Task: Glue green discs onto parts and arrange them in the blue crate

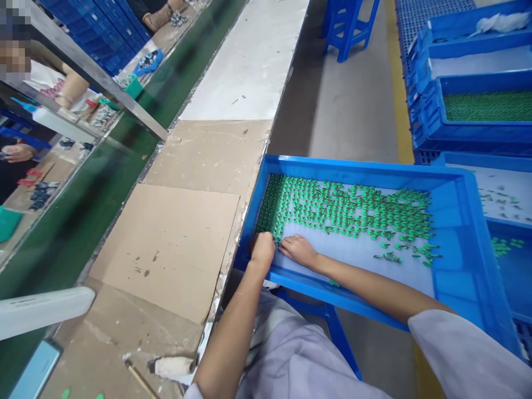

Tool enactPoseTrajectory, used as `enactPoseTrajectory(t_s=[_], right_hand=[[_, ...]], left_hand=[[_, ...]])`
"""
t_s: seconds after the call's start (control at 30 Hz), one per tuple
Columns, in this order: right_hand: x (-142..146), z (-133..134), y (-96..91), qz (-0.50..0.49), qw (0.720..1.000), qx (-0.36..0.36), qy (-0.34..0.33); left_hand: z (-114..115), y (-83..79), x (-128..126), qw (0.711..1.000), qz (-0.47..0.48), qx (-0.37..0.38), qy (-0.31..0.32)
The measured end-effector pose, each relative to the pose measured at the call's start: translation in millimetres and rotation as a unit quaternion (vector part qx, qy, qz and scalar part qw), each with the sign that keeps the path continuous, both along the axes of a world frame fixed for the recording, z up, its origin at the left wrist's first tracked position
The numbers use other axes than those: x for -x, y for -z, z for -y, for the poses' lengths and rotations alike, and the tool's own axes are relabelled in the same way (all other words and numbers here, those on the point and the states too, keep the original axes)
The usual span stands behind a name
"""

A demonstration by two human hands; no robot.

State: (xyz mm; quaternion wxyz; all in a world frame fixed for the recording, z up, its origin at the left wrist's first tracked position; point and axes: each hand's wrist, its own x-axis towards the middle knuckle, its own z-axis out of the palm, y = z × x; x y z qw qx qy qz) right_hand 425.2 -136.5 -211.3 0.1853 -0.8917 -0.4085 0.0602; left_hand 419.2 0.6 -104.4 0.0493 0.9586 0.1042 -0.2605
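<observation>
A blue plastic tray (453,233) stands to the right of the bench, lined with a white sheet and filled with several small green parts (341,208). Neat rows of them fill its left end; loose ones lie scattered toward the right. My left hand (262,249) is curled at the tray's near left corner, at the foot of the neat rows. My right hand (298,249) lies flat on the white sheet just beside it, fingers pointing left toward the rows. Whether either hand holds a part is hidden.
A cardboard-covered bench (174,244) runs along the left beside a green conveyor belt (78,221). More blue trays (477,111) with green parts stand at the right, a blue stool (349,27) behind. Other people's hands (19,152) work across the belt.
</observation>
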Motion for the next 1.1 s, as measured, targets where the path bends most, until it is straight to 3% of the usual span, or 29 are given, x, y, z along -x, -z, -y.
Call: enactPoseTrajectory(t_s=[0.2,0.53,0.63,0.73,0.83,0.93,1.0,1.1], right_hand=[[0,-7,-4.8,-0.034,0.998,0.024,0.049],[-3,-5,-2.5,-0.047,0.998,0.004,0.048],[-4,-6,-3.2,-0.051,0.997,0.002,0.055],[-3,-6,-4.5,-0.058,0.996,-0.001,0.067],[0,1,-6.8,-0.073,0.994,-0.025,0.072],[2,12,-18.2,-0.058,0.99,-0.1,0.078],[2,19,-37.6,-0.027,0.979,-0.187,0.079],[4,20,-84.4,0.018,0.948,-0.314,0.052]], left_hand=[[0,3.0,-1,1.0,0.004,-0.003,0.005],[3,-1.9,0,1.0,0.007,0.008,0.008],[1,-9.1,-3,1.0,0.015,0.016,-0.002],[2,-28.4,5,0.999,0.04,0.018,-0.026],[8,-54.4,48,0.994,0.094,0.043,-0.043],[11,-75.2,125,0.956,0.236,0.175,-0.019],[4,-86.2,184,0.913,0.346,0.215,-0.007],[-22,-109.2,262,0.875,0.457,0.161,-0.023]])
